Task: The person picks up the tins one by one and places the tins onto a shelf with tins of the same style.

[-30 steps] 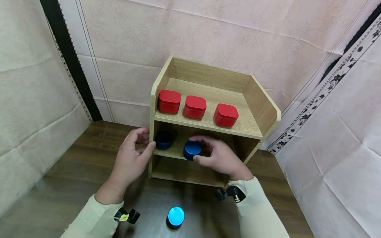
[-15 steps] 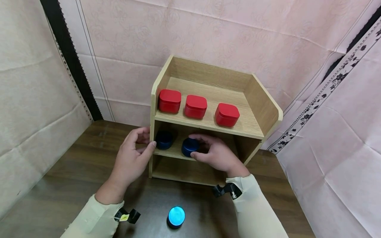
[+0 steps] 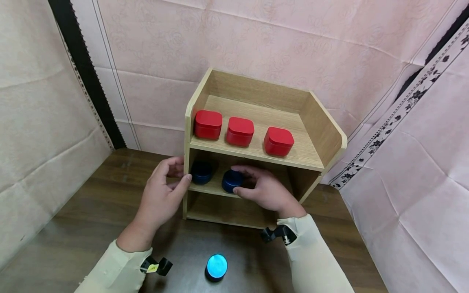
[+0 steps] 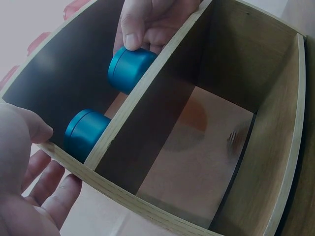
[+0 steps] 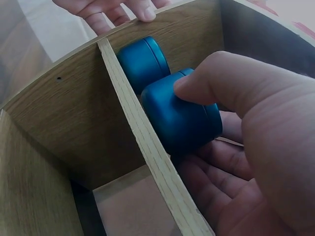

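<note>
A small wooden shelf unit [image 3: 256, 156] stands on the table. My right hand [image 3: 269, 189] pinches a round blue tin [image 3: 232, 182] at the front of its middle shelf; in the right wrist view the thumb lies on the side of the tin [image 5: 172, 118]. To the left, a second round blue tin [image 3: 201, 173] sits on the same shelf, against the left panel, apart from the held one. My left hand [image 3: 163, 195] grips the front edge of that panel, thumb inside and fingers outside in the left wrist view. The right fingertips behind the held tin are partly hidden.
Three red square tins [image 3: 239, 131] stand in a row on the top shelf. A third round blue tin [image 3: 216, 266] is on the dark wooden table [image 3: 176, 260], in front of the unit. Pale cloth walls [image 3: 256, 40] surround the table at the back and sides.
My right hand has carried the blue tin a little back and to the left, further in over the middle shelf. In the last half second it has barely moved. The left hand stays put.
</note>
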A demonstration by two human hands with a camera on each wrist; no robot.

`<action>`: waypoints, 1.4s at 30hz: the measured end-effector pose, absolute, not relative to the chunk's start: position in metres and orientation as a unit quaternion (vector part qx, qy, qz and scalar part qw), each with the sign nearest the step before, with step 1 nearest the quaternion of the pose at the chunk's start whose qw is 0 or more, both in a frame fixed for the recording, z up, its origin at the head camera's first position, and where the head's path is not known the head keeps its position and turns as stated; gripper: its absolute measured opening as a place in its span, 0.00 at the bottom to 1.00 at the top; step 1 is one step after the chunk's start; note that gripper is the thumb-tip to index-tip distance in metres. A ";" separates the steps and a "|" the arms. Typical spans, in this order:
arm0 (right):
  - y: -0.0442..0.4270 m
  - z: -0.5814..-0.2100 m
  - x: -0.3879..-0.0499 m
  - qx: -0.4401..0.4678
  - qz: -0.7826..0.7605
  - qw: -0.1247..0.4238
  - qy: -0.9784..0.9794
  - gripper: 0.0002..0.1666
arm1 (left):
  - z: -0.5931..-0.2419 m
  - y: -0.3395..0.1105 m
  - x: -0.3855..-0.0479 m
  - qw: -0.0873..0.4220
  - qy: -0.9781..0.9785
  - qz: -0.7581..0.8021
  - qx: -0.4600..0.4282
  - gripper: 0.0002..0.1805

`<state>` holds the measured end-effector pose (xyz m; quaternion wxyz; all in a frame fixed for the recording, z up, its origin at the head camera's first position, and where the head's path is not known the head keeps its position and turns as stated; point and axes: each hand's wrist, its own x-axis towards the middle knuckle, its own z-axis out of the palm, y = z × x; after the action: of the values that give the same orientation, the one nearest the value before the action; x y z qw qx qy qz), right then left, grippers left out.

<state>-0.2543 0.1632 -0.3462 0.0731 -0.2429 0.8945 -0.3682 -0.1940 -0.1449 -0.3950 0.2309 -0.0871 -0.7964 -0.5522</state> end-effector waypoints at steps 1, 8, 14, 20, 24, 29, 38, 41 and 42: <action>0.163 -0.346 -0.254 -0.244 -0.368 0.073 0.894 0.35 | -0.395 -0.145 -0.194 0.230 -0.797 -0.552 -0.087 0.23; 0.162 -0.346 -0.254 -0.244 -0.365 0.074 0.895 0.36 | -0.394 -0.145 -0.194 0.230 -0.796 -0.552 -0.087 0.23; 0.162 -0.345 -0.252 -0.248 -0.364 0.078 0.894 0.37 | -0.395 -0.145 -0.193 0.229 -0.798 -0.551 -0.086 0.23; 0.160 -0.345 -0.252 -0.263 -0.366 0.070 0.890 0.40 | -0.395 -0.145 -0.193 0.229 -0.798 -0.551 -0.086 0.23; 0.161 -0.346 -0.251 -0.270 -0.379 0.057 0.883 0.42 | -0.395 -0.145 -0.193 0.228 -0.798 -0.551 -0.085 0.23; 0.166 -0.344 -0.244 -0.254 -0.391 0.047 0.884 0.44 | -0.395 -0.146 -0.193 0.228 -0.798 -0.552 -0.084 0.23; 0.178 -0.347 -0.223 -0.262 -0.416 0.013 0.871 0.41 | -0.394 -0.146 -0.193 0.230 -0.796 -0.553 -0.088 0.23; 0.183 -0.352 -0.214 -0.275 -0.439 0.002 0.856 0.39 | -0.395 -0.146 -0.193 0.227 -0.798 -0.552 -0.087 0.23; 0.184 -0.355 -0.211 -0.281 -0.449 -0.001 0.848 0.38 | -0.395 -0.146 -0.193 0.226 -0.799 -0.551 -0.087 0.23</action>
<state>-0.2111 0.1836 -0.3547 -0.0011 -0.2814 0.8483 -0.4486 -0.1928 -0.1462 -0.3949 0.2257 -0.0868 -0.7988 -0.5509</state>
